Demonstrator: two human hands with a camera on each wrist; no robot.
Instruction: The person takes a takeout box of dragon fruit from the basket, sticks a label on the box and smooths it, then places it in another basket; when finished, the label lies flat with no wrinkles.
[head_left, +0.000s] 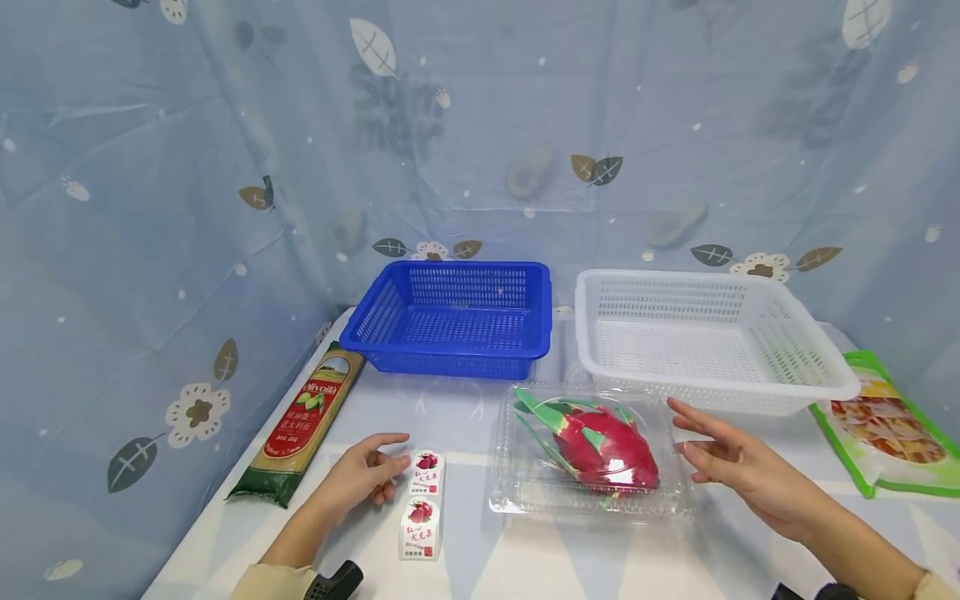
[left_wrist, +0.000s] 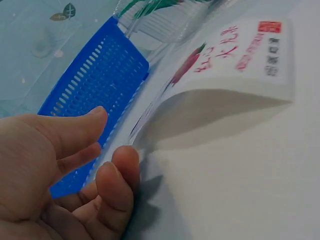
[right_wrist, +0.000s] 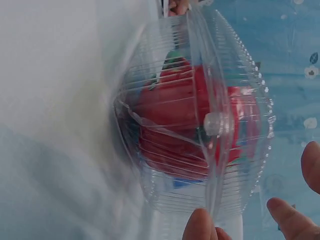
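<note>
A clear plastic clamshell box stands on the table with a red dragon fruit with green leaf tips inside. To its left lies a strip of two stickers printed with dragon fruit; its end curls up off the table in the left wrist view. My left hand is beside the strip's left edge, fingers loosely bent, thumb and fingertips apart and holding nothing. At the box's right side is my right hand, its fingers spread and fingertips near the box's edge. The right wrist view shows the box's ribbed side close up.
Behind are a blue basket on the left and a white basket on the right. A spaghetti packet lies along the table's left edge. A green-edged food bag lies at the right. A patterned curtain hangs behind.
</note>
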